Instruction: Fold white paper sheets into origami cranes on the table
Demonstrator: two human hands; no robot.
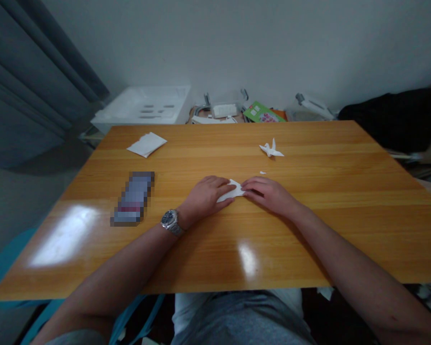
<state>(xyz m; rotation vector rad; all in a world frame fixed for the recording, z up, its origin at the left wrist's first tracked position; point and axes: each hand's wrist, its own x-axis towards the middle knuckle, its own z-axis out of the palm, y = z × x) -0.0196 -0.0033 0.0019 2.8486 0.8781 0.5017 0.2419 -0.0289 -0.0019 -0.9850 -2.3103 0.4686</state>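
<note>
A small folded white paper lies on the table in front of me, partly covered by my fingers. My left hand, with a metal watch at its wrist, holds the paper's left part between thumb and fingers. At the paper's right end, my right hand pinches its edge with the fingertips. Beyond the right hand stands a white paper crane, and a tiny paper scrap rests between the two.
The wooden table carries a stack of white paper at its far left and a blurred-out phone nearer. Behind its far edge are a white plastic tray and a green booklet. Dark cloth lies at the right.
</note>
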